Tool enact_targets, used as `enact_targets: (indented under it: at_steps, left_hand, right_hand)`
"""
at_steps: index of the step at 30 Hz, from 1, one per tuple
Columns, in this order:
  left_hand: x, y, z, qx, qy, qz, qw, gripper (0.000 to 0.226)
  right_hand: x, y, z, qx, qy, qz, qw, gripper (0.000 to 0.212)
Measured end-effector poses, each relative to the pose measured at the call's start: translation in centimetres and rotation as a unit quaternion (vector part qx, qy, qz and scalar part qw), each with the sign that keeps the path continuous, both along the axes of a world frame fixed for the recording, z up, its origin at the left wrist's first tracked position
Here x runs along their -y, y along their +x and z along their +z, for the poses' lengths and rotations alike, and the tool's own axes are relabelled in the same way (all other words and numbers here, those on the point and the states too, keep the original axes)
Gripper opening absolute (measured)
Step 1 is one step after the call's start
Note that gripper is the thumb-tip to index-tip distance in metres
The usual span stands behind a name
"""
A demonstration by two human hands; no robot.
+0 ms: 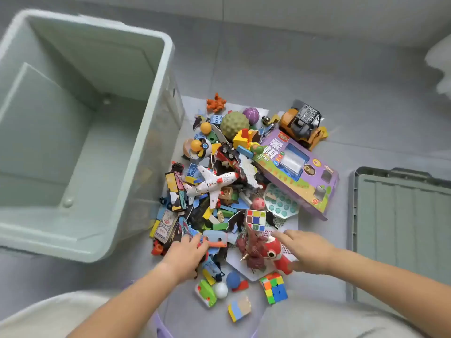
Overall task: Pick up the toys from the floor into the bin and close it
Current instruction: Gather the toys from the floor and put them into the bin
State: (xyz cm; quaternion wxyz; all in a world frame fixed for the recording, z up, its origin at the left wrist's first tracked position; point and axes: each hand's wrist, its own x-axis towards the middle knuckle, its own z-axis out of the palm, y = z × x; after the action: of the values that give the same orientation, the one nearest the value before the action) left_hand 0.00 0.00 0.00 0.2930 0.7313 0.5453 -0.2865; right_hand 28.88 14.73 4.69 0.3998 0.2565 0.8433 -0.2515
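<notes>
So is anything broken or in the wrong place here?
Nothing looks clearly broken. The odd part is the mess: the toys lie heaped on the floor while the bin beside them is empty. Its lid lies apart on the right. The left hand and right hand reach into the pile.

There is a single view, from a camera worn on the person's head, looking steeply down and forward at the floor (292, 69). It sits close: both forearms reach in from the bottom edge, the left hand (185, 252) and right hand (307, 252) low in the picture. The wide lens bends the storage bin (156, 132), left of the hands, at the edge.
</notes>
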Motion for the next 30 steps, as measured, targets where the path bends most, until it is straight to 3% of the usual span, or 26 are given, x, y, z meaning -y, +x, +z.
enact_targets:
  at_steps: [3,5,7,11,15,17,20,23,26,27,30]
  left_hand:
    - [-1.0,-0.6,-4.1,0.025,0.016,-0.107,0.994,0.069]
    - [-2.2,-1.4,-5.9,0.058,0.043,-0.151,0.986,0.075]
    - [-3.0,-1.9,-5.4,0.058,0.047,-0.161,0.984,0.068]
    - [-4.7,-2.0,-2.5,0.059,0.064,-0.037,0.996,0.053]
    - [-7.5,-1.6,3.0,0.129,0.088,0.061,0.986,0.067]
    - [-8.2,-1.9,6.6,0.198,0.133,0.108,0.965,0.069]
    - [-7.9,-3.7,12.9,0.312,0.206,0.215,0.902,0.068]
    - [-6.5,-7.6,18.4,0.392,0.323,0.333,0.794,0.062]
    - [-5.6,-14.8,20.6,0.365,0.416,0.457,0.696,0.054]
    - [-5.5,-17.7,20.0,0.322,0.403,0.505,0.692,0.050]
    - [-5.7,-24.8,14.9,0.168,0.228,0.603,0.745,0.023]
  right_hand:
    - [0.5,-0.3,-4.4,-0.085,0.018,0.046,0.995,0.086]
    - [1.1,-1.0,-7.6,-0.166,0.096,0.140,0.971,0.089]
    - [1.8,-1.4,-9.4,-0.195,0.186,0.157,0.950,0.080]
    - [4.2,-1.4,-10.6,-0.304,0.270,0.160,0.900,0.049]
    - [3.6,-2.5,-10.8,-0.323,0.263,0.137,0.899,0.027]
    - [3.1,-3.4,-10.1,-0.318,0.254,0.120,0.906,0.018]
    - [2.0,-4.6,-7.5,-0.336,0.246,0.113,0.902,0.019]
    - [0.7,-6.7,-4.2,-0.400,0.232,0.059,0.885,0.035]
    - [-0.4,-10.6,0.2,-0.485,0.209,-0.027,0.849,0.031]
    - [-0.6,-12.1,1.6,-0.517,0.205,-0.038,0.830,0.031]
    - [-0.6,-17.4,5.5,-0.586,0.210,-0.028,0.782,0.029]
